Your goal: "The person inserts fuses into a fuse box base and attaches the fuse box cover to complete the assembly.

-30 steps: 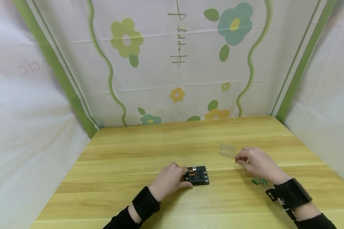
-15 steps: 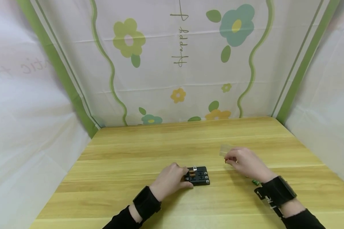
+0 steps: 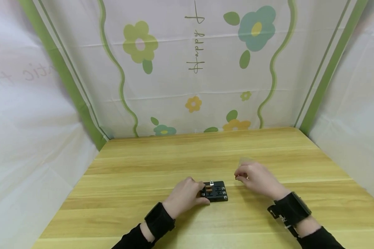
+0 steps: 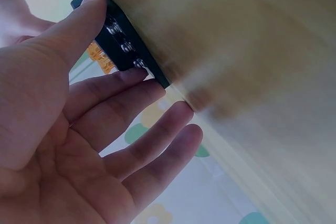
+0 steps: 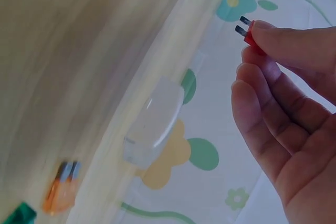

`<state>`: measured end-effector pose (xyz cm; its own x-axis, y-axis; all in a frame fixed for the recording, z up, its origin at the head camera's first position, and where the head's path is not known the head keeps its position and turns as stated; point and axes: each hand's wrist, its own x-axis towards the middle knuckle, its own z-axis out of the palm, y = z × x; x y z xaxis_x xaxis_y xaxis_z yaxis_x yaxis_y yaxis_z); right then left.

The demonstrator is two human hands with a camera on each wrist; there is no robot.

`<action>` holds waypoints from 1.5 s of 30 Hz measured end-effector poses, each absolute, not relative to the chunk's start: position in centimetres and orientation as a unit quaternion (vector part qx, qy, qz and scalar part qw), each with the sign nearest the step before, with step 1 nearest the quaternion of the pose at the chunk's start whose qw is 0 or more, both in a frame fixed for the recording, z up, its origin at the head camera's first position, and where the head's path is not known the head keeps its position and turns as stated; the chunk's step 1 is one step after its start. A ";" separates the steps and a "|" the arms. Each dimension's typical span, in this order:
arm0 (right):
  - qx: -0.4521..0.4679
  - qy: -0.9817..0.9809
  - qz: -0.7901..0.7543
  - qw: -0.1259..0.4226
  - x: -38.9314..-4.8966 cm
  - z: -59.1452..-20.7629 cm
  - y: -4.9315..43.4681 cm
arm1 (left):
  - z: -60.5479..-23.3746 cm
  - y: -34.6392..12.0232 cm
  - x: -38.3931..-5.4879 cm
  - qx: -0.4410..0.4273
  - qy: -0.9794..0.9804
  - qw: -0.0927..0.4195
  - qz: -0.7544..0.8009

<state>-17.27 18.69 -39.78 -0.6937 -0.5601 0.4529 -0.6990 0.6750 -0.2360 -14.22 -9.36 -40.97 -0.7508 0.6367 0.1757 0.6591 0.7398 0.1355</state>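
Observation:
A black fuse block (image 3: 219, 193) lies on the wooden table, with small metal terminals along its edges. My left hand (image 3: 184, 197) grips its left end, thumb on the near side and fingers on the far side. Orange-brown fuses (image 3: 208, 188) sit in the block near the fingers. To the right, my right hand (image 3: 260, 180) is raised over the table, apart from the block. Between its thumb and index finger it pinches a red blade fuse (image 5: 252, 40), whose two metal prongs stick out past the fingertips.
A clear plastic cover (image 5: 155, 124) lies beyond my right hand, mostly hidden in the head view. In the right wrist view an orange blade fuse (image 5: 60, 190) and a green piece (image 5: 21, 214) lie on the table. White flowered cloth (image 3: 165, 76) walls the back and sides.
My right hand has moved left toward the fuse block, carrying the red blade fuse. It now covers much of the clear cover. The left hand and the block have stayed in place.

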 end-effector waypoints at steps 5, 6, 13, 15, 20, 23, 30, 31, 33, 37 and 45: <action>0.355 -0.898 0.194 0.173 -17.1 -39.9 17.8 | -40.9 -9.3 -14.2 -0.344 -0.933 0.056 -0.093; 0.359 -0.897 0.193 0.173 -17.1 -39.9 17.6 | -41.0 -9.3 -14.2 -0.344 -0.933 0.056 -0.093; 0.379 -0.891 0.192 0.159 -17.0 -39.4 16.0 | -41.0 -9.3 -14.3 -0.343 -0.933 0.053 -0.097; 0.381 -0.892 0.187 0.157 -16.9 -39.3 15.6 | -41.0 -9.3 -14.3 -0.344 -0.932 0.051 -0.099; 0.392 -0.888 0.195 0.141 -16.9 -39.1 14.5 | -41.0 -9.4 -14.3 -0.346 -0.931 0.054 -0.102; 0.401 -0.884 0.197 0.134 -17.0 -39.0 14.0 | -40.9 -9.4 -14.3 -0.347 -0.931 0.058 -0.101; 0.433 -0.868 0.203 0.134 -17.0 -39.0 12.7 | -40.8 -9.5 -14.3 -0.352 -0.927 0.065 -0.114; 0.436 -0.866 0.204 0.134 -16.9 -39.0 12.6 | -40.8 -9.4 -14.3 -0.353 -0.926 0.066 -0.115; 0.441 -0.863 0.206 0.132 -16.8 -39.0 12.4 | -40.8 -9.4 -14.4 -0.356 -0.925 0.064 -0.118; 0.448 -0.859 0.212 0.128 -16.7 -39.1 12.0 | -40.9 -9.4 -14.5 -0.356 -0.925 0.061 -0.119; 0.460 -0.851 0.217 0.130 -16.4 -39.6 11.6 | -41.0 -9.6 -14.4 -0.364 -0.921 0.069 -0.121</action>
<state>-16.41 11.59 -39.63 -0.5427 -0.7269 0.4208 -0.8396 0.4825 -0.2494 -14.40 -9.56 -41.03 -0.7255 0.6539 0.2146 0.6872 0.7054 0.1735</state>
